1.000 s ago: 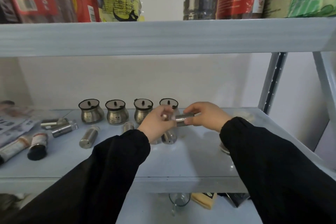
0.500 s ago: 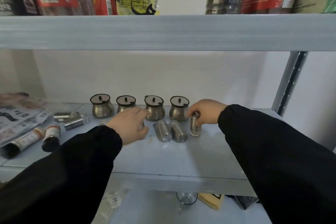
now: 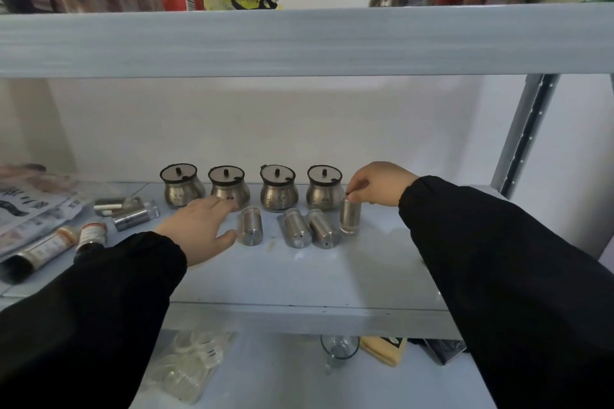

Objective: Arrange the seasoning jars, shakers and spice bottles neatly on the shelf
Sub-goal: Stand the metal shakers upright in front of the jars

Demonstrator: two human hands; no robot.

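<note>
Fingertips of the right hand (image 3: pixel 377 186) pinch the top of an upright steel cylinder shaker (image 3: pixel 350 216) on the pale blue shelf (image 3: pixel 299 279), while the left hand (image 3: pixel 202 226) hovers spread open beside a toppled steel shaker (image 3: pixel 251 226).

Four jars (image 3: pixel 181 184), six shakers (image 3: pixel 350 216), two bottles (image 3: pixel 90 236)

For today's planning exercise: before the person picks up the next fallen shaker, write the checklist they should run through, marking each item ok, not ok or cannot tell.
1. Upright shaker standing under right hand: ok.
2. Right hand fully let go: cannot tell.
3. Left hand open, free to grasp: ok.
4. Nearest fallen shaker within left hand's reach: ok.
5. All shakers upright: not ok; two more lie down.
6. Four jars in a back row: ok.
</note>
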